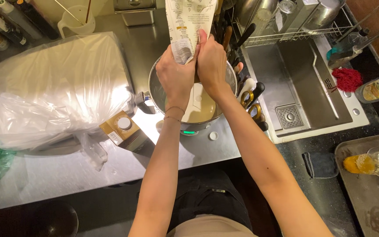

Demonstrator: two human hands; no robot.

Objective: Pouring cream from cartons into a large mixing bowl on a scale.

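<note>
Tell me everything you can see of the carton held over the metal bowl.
The carton is a tall white paper pack with dark print and a tan patch, upended over the metal bowl. Its lower end is squeezed flat between the left hand and right hand, which meet around it. Its top runs out of view. Pale cream liquid lies in the bowl below.

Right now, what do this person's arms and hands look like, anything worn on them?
Both arms are bare with no sleeves in view. The left hand has a thin bracelet at the wrist. The right hand shows no gloves, watch or rings.
</note>
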